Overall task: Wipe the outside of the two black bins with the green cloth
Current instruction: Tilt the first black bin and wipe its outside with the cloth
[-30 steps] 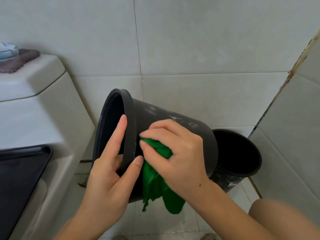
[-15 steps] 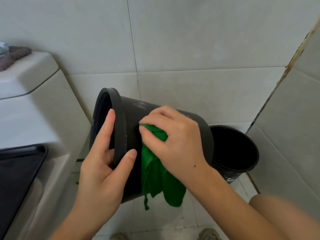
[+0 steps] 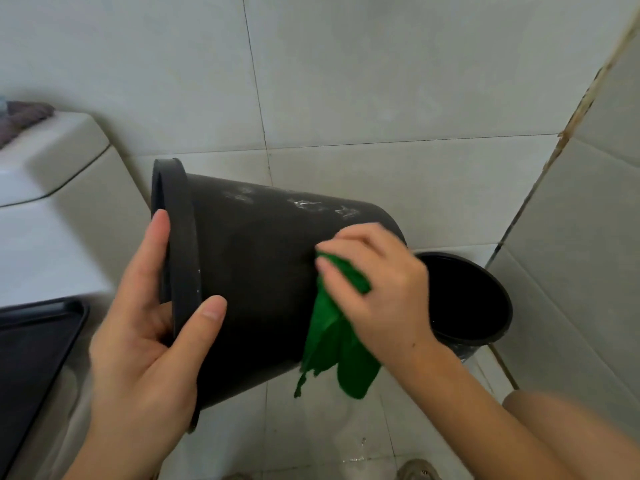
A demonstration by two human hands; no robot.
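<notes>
The left hand (image 3: 145, 327) clamps the thick rim of the tipped black plastic bin (image 3: 256, 271), thumb on the outer wall and fingers over the lip (their tips hidden inside). The right hand (image 3: 384, 289) curls around the bunched green cloth (image 3: 336, 337), pressing it to the bin's smooth, white-scuffed side, its loose end dangling. Behind stands the second black bin (image 3: 467, 303), partly hidden, in the tiled corner.
</notes>
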